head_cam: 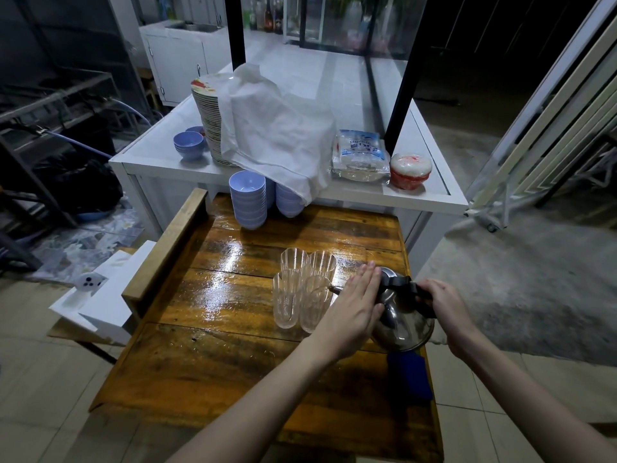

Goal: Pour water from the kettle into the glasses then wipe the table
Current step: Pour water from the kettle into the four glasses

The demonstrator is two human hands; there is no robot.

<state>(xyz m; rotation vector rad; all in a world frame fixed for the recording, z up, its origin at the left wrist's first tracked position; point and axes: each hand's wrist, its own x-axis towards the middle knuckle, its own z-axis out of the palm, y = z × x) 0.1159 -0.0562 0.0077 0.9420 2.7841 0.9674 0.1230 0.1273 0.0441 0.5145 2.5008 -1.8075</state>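
A steel kettle (405,324) with a black handle is tilted left over the wooden table (213,349), its spout reaching toward the near right glass. My right hand (440,304) grips the black handle. My left hand (355,307) lies flat, fingers straight, against the kettle's lid and left side. Several clear ribbed glasses (302,289) stand close together just left of the kettle. A dark blue cloth (410,374) lies on the table's right edge below the kettle. I cannot tell whether water is flowing.
Stacks of pale blue bowls (248,203) stand at the table's far edge. Behind is a white counter (430,195) with a plate stack under a white cloth (277,132), a packet and a red-and-white tub (410,170). The tabletop looks wet and shiny.
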